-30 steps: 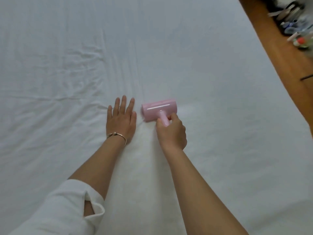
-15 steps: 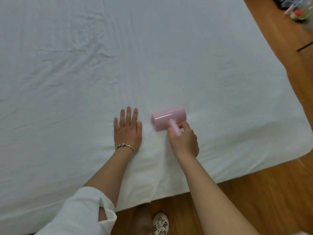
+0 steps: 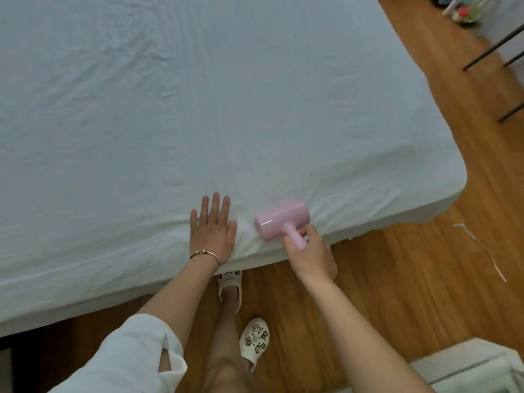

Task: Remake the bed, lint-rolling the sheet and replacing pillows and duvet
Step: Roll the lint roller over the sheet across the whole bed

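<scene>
Here, left hand (image 3: pixel 213 232) spread flat on creased white sheet (image 3: pixel 198 109), right hand (image 3: pixel 310 255) gripping glossy pink cylindrical lint roller (image 3: pixel 283 223).

One head-worn view; looks steeply down over the bed's (image 3: pixel 198 109) near edge; close to it.

Soft, even light, faint shadows; wide-angle bending at edges, motion blur on the pink lint roller (image 3: pixel 282 224).

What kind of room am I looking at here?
Most likely a bedroom at home: a wide bed under a pale sheet, a wooden floor, and a pink lint roller being run along the sheet's edge.
</scene>
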The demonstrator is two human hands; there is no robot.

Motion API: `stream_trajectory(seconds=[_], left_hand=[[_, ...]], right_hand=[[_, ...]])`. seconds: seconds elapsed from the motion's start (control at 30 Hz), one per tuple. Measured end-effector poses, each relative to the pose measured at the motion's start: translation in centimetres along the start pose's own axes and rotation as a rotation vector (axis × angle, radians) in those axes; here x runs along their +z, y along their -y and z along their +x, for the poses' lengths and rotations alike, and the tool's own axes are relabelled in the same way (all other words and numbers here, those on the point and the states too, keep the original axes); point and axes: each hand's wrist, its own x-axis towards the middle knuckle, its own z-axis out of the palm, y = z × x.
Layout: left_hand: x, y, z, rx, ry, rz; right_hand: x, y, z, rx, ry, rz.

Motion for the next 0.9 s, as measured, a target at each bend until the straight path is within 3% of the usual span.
stream_trajectory(seconds=[0.23, 0.47, 0.73, 0.9], left_hand=[[-3.7, -0.4, -0.6, 0.044, 0.140, -0.045], [-8.2, -0.1, 3.5, -0.093, 0.059, -0.282], [-10.1, 5.8, 12.3, -0.068, -0.125, -0.199], [-10.3, 7.9, 17.3, -0.110, -0.105, -0.061]], right_hand=[[-2.6, 0.4, -3.5, -0.022, -0.016, 0.070], [-3.5, 6.2, -1.4, -0.144, -0.034, 0.227], [0.3, 18.1, 9.0, -0.148, -0.137, 0.335], [1.9, 28.4, 16.5, -0.232, -0.182, 0.326]])
